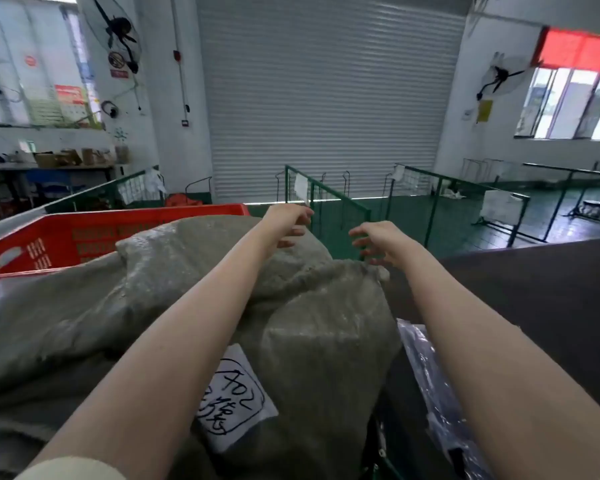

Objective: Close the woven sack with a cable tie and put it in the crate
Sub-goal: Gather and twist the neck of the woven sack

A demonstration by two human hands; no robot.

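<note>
Head view: both bare forearms reached forward over a bulky grey-green woven sack (312, 327).
Left hand (286, 225): it lay on the far top edge of the sack, fingers curled loosely over the fabric; whether they gripped it could not be told.
Right hand (378, 242): it hung just above the sack's bunched corner, fingers spread and bent, holding nothing.
Sack: it sat in front of the person, just beside the red crate (84, 237) on the left, with a white handwritten label (234, 400) on its near side.
Clear plastic wrap (426, 375): it lay to the right of the sack.
Background: a closed roller shutter (326, 98) stood behind green wire partitions (329, 206).
</note>
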